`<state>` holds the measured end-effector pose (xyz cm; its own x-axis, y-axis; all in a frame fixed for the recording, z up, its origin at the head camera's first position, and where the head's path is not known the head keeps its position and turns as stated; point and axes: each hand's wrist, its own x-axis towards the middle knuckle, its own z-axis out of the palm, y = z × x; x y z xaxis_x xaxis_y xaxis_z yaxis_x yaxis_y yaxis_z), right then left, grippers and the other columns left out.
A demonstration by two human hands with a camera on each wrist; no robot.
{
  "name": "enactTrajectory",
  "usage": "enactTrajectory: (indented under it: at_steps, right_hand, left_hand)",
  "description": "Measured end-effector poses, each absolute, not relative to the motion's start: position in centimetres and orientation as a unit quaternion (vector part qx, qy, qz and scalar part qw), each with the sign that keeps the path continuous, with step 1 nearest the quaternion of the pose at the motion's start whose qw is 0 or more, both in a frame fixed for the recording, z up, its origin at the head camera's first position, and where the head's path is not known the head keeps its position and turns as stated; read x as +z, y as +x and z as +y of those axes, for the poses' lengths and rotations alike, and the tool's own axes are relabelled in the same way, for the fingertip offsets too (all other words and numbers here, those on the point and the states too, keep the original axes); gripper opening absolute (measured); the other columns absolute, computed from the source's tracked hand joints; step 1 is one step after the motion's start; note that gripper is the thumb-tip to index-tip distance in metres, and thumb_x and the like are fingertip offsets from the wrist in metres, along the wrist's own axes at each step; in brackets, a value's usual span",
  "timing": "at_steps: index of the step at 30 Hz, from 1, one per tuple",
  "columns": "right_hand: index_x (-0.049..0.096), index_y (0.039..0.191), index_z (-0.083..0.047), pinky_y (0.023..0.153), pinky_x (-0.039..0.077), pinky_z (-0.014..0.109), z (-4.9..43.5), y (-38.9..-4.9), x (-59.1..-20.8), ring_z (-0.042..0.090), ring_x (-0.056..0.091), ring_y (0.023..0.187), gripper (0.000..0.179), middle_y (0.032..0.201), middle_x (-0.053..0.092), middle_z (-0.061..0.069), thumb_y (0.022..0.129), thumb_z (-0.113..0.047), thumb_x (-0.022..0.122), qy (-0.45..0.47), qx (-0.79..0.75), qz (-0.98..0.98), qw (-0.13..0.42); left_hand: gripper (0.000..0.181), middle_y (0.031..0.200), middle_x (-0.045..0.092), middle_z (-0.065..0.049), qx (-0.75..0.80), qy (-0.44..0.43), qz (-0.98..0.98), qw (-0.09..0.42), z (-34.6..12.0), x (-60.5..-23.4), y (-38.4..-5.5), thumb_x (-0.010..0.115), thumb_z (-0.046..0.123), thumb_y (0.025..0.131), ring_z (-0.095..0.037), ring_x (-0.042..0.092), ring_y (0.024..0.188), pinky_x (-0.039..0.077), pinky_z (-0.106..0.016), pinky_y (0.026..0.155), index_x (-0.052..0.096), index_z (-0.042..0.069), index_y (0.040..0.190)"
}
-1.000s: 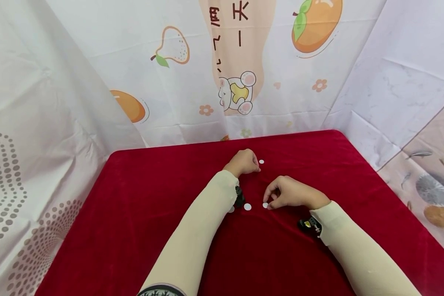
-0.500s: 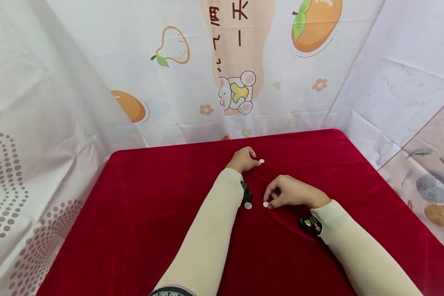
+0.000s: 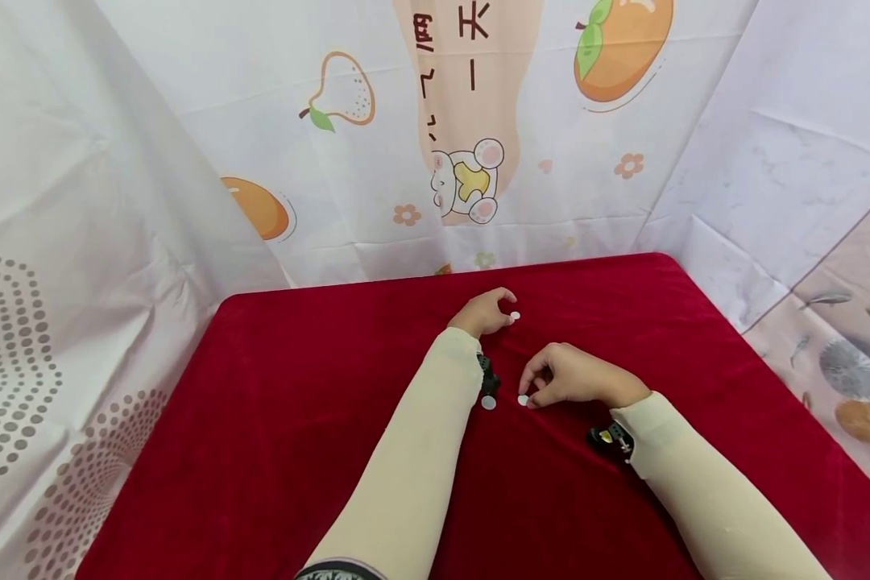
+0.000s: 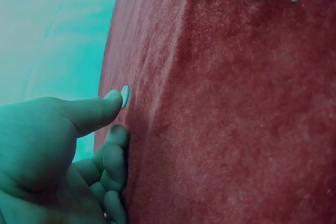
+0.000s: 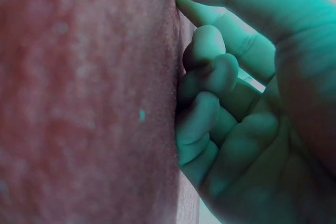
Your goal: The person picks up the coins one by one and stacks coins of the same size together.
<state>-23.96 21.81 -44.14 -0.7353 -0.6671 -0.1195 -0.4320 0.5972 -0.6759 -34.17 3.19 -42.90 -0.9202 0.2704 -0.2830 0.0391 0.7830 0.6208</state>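
Note:
Toward the far side of the red-covered table, my left hand is at a small white disc. Its thumb tip meets the disc's edge, while the index finger is spread apart from the thumb. The left wrist view has that thumb against the disc, the lower fingers curled. Closer in, my right hand pinches another white disc between thumb and index finger at the cloth. Only a sliver of it shows in the right wrist view, by the fingertips. A third white disc lies just left of it.
Red velvet cloth covers the table. A printed white curtain hangs behind the far edge, with more curtains at both sides. My left forearm crosses over the cloth and hides part of it.
My left hand has moved slightly right, its thumb and index finger spreading apart at the far disc. The left sleeve now covers a disc seen near it earlier. The right hand stays put.

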Motion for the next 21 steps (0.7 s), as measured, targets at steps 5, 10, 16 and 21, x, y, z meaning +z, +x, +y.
enactTrajectory:
  at_steps: [5,10,16,21]
  right_hand:
    - [0.080,0.086,-0.030,0.056,0.045,0.023,21.86,-23.90,-44.24,0.008,0.053,0.059,0.014,0.063,0.061,-0.007,0.082,-0.020,0.088,-0.313,-0.324,0.874,0.183]
    - [0.081,0.087,-0.030,0.055,0.046,0.023,22.04,-23.80,-44.37,0.006,0.052,0.056,0.012,0.062,0.061,-0.007,0.082,-0.022,0.088,-0.313,-0.326,0.872,0.188]
    - [0.081,0.087,-0.029,0.056,0.046,0.023,22.05,-23.87,-44.40,0.006,0.052,0.057,0.012,0.062,0.061,-0.007,0.082,-0.022,0.089,-0.315,-0.329,0.870,0.187]
    - [0.080,0.086,-0.030,0.057,0.045,0.023,21.90,-24.00,-44.35,0.008,0.053,0.057,0.013,0.062,0.060,-0.006,0.081,-0.022,0.089,-0.313,-0.328,0.872,0.186]
  left_hand:
    - [0.036,0.144,0.060,0.000,0.310,0.085,0.929,0.182,3.42,-43.09,-34.28,0.067,0.030,0.102,-0.019,0.057,0.112,0.050,-0.041,0.100,0.060,0.029,0.137]
    - [0.034,0.139,0.062,0.000,0.301,0.093,0.932,0.180,3.59,-43.25,-33.77,0.069,0.029,0.100,-0.020,0.057,0.107,0.051,-0.041,0.097,0.062,0.030,0.134]
    - [0.029,0.131,0.065,0.002,0.279,0.089,0.940,0.175,3.77,-43.30,-33.74,0.069,0.030,0.100,-0.019,0.058,0.102,0.051,-0.040,0.091,0.064,0.032,0.128]
    - [0.022,0.128,0.065,0.006,0.261,0.078,0.946,0.178,3.81,-43.26,-34.07,0.069,0.033,0.100,-0.017,0.057,0.102,0.049,-0.041,0.093,0.065,0.035,0.121]
